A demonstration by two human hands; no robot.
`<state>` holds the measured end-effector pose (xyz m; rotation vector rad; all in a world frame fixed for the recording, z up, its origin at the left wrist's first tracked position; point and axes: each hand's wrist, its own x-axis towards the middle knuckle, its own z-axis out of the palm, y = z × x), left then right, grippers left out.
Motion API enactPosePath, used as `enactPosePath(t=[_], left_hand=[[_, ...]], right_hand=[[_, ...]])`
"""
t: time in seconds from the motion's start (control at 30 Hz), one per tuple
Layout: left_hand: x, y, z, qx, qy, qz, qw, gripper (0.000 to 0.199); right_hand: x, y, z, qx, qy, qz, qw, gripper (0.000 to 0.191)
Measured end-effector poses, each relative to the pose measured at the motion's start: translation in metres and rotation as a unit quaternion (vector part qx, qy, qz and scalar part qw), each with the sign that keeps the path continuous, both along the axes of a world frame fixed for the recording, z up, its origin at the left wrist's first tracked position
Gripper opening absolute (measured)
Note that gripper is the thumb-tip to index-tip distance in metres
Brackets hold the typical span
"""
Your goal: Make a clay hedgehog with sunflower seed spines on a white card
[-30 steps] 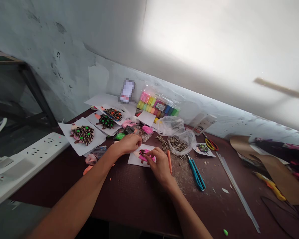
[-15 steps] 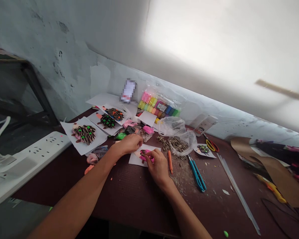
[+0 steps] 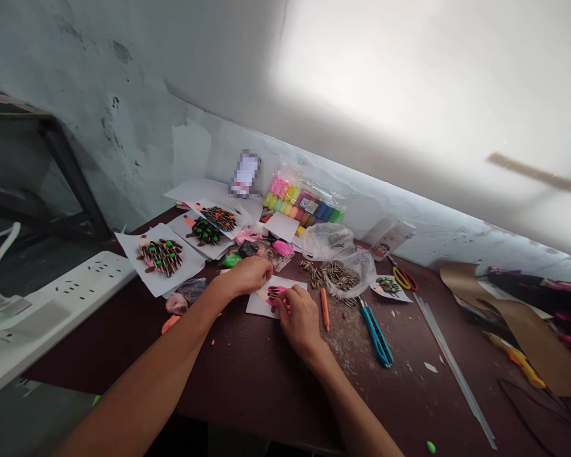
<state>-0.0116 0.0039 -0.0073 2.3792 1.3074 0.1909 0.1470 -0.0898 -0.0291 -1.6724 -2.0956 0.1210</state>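
Working at pink clay (image 3: 275,296) on white card (image 3: 257,307) at 6 o'clock, with right hand (image 3: 301,315) bent over it, left hand (image 3: 251,275) curled at 10; cannot tell either grip. Press lightly, keeping card flat.

A white power strip (image 3: 83,282), its red light aglow, lines the left of a maroon table (image 3: 257,387) as a pixelated phone (image 3: 245,174) leans against a scuffed wall (image 3: 133,82). At right, yellow-and-red-handled scissors (image 3: 404,274) lie near a white box (image 3: 394,238); clear sticks (image 3: 453,368) stretch beside brown paper (image 3: 537,343).
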Motion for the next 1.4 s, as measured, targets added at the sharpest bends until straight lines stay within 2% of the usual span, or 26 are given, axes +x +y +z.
enactPosePath(t=[0.43,0.57,0.73,0.87,1.0,1.1,1.23,1.4], left_hand=[[0.001,-0.001,0.001,0.002,0.0,0.001,1.0,0.027],[0.0,-0.001,0.002,-0.003,0.002,0.001,1.0,0.027],[0.0,-0.001,0.001,0.001,-0.001,-0.003,1.0,0.026],[0.0,0.0,-0.001,0.003,-0.007,-0.003,1.0,0.026],[0.0,0.0,0.0,-0.003,-0.005,-0.001,1.0,0.027],[-0.001,0.0,0.001,-0.006,-0.004,-0.001,1.0,0.027],[-0.001,-0.001,0.004,-0.011,0.0,-0.005,1.0,0.029],[-0.001,0.0,0.005,-0.014,0.002,-0.01,1.0,0.029]], right_hand=[[-0.002,-0.001,0.002,-0.019,-0.043,-0.006,0.999,0.014],[-0.003,-0.001,0.005,-0.03,-0.028,-0.011,0.999,0.015],[0.002,-0.001,0.011,-0.025,0.003,-0.024,0.999,0.009],[0.013,0.003,0.013,0.014,0.014,-0.055,0.998,0.016],[0.037,0.015,0.01,0.033,0.022,-0.081,0.996,0.017],[0.058,0.025,0.007,0.049,-0.006,-0.133,0.99,0.022],[0.076,0.033,0.007,0.03,-0.052,-0.174,0.983,0.021],[0.072,0.04,0.011,-0.014,-0.1,-0.18,0.979,0.016]])
